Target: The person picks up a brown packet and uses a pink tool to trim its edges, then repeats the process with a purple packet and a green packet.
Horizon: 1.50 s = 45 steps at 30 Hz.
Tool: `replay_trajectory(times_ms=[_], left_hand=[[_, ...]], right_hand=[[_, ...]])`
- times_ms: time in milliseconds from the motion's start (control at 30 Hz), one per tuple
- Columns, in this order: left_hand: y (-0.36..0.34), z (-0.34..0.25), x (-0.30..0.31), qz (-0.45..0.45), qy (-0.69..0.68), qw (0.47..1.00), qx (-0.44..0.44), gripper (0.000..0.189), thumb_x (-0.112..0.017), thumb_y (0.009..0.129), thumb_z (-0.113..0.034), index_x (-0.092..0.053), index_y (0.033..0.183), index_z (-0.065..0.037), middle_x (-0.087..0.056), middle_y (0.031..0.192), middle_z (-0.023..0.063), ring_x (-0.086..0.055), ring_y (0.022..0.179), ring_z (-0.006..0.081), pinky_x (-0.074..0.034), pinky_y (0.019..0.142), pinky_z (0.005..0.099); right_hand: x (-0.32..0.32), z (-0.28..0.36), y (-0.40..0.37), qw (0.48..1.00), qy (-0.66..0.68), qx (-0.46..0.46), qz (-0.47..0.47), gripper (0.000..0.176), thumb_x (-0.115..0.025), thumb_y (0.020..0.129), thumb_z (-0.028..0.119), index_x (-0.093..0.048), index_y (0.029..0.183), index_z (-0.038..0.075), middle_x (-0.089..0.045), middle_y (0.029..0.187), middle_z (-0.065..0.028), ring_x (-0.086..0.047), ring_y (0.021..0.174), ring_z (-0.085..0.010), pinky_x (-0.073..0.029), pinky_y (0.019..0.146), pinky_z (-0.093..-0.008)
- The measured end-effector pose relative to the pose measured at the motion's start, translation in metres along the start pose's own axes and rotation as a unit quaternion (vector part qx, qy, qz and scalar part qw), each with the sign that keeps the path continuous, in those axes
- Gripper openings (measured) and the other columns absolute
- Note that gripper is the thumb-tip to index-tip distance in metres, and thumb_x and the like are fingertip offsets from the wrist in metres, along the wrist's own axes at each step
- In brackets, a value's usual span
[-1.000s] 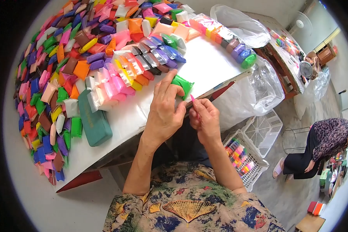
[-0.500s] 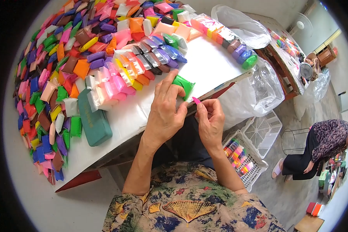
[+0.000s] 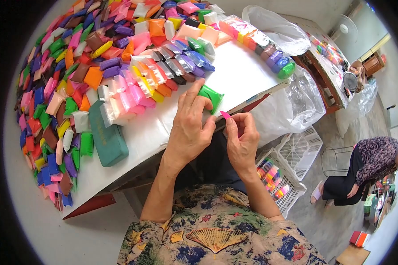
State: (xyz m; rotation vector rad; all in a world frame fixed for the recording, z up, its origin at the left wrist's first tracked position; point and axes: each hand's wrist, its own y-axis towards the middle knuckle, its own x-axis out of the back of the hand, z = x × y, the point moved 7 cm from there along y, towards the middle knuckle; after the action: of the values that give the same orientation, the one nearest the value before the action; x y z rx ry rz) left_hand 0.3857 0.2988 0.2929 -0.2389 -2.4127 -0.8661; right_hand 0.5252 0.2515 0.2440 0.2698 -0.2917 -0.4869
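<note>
My left hand [image 3: 191, 121] rests at the table's front edge, its fingers curved and apart, beside a green packet [image 3: 211, 98] and just below the overlapping rows of coloured packets [image 3: 166, 73]. Whether its fingertips touch the green packet is hard to tell. To its right, my right hand [image 3: 242, 134] pinches a small pointed pink piece [image 3: 225, 115] between thumb and index finger. A green case [image 3: 107, 134] lies left of my left hand, next to clear-ended pink packets [image 3: 127, 98].
A large pile of coloured packets [image 3: 77, 66] covers the table's left side. Another packet row [image 3: 256, 42] lies right, near clear plastic bags [image 3: 292, 101]. A white crate [image 3: 292, 194] with packets stands below. Another person [image 3: 367, 168] is at the far right.
</note>
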Motion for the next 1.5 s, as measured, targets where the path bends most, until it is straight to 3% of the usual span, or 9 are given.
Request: replay_trajectory(times_ms=[433, 933, 1033, 1233, 1500], left_hand=[[0.000, -0.001, 0.000, 0.003, 0.005, 1.000, -0.007, 0.026, -0.068, 0.077, 0.002, -0.054, 0.099, -0.001, -0.044, 0.147, 0.0227, -0.042, 0.135, 0.0418, -0.033, 0.111, 0.0468], [0.000, -0.001, 0.000, 0.006, 0.011, 1.000, -0.004, 0.024, -0.067, 0.077, 0.003, -0.055, 0.098, -0.001, -0.045, 0.146, 0.0219, -0.042, 0.135, 0.0415, -0.033, 0.111, 0.0469], [0.001, -0.002, 0.000, 0.005, 0.017, 1.000, -0.006, 0.024, -0.067, 0.077, 0.003, -0.054, 0.098, -0.001, -0.045, 0.146, 0.0222, -0.042, 0.135, 0.0415, -0.032, 0.112, 0.0472], [0.001, -0.002, 0.000, 0.006, 0.018, 1.000, -0.006, 0.025, -0.067, 0.077, 0.004, -0.054, 0.098, -0.001, -0.045, 0.146, 0.0223, -0.041, 0.136, 0.0416, -0.032, 0.112, 0.0472], [0.001, -0.002, 0.000, 0.006, 0.016, 1.000, -0.003, 0.026, -0.068, 0.077, 0.004, -0.054, 0.098, -0.002, -0.045, 0.147, 0.0223, -0.041, 0.136, 0.0416, -0.032, 0.112, 0.0475]], right_hand=[[-0.002, 0.014, 0.010, 0.989, -0.116, 0.088, -0.001, 0.007, -0.064, 0.091, 0.006, -0.058, 0.093, 0.002, -0.064, 0.077, -0.0151, -0.065, 0.065, -0.0333, -0.049, 0.059, -0.0419], [0.001, 0.006, 0.013, 0.993, -0.049, 0.092, 0.051, 0.008, -0.067, 0.087, 0.004, -0.059, 0.090, 0.003, -0.065, 0.076, -0.0130, -0.065, 0.063, -0.0292, -0.050, 0.058, -0.0387], [0.004, 0.006, 0.014, 0.995, -0.069, 0.074, 0.015, 0.008, -0.067, 0.088, 0.005, -0.059, 0.089, 0.003, -0.065, 0.076, -0.0121, -0.065, 0.063, -0.0290, -0.050, 0.058, -0.0387], [0.002, 0.024, 0.015, 0.980, -0.136, 0.148, 0.011, 0.008, -0.065, 0.088, 0.007, -0.059, 0.088, 0.003, -0.064, 0.076, -0.0134, -0.064, 0.065, -0.0328, -0.049, 0.057, -0.0412], [0.004, 0.027, 0.016, 0.977, -0.169, 0.122, 0.044, 0.010, -0.065, 0.088, 0.009, -0.056, 0.084, 0.003, -0.065, 0.078, -0.0148, -0.064, 0.067, -0.0360, -0.049, 0.059, -0.0447]])
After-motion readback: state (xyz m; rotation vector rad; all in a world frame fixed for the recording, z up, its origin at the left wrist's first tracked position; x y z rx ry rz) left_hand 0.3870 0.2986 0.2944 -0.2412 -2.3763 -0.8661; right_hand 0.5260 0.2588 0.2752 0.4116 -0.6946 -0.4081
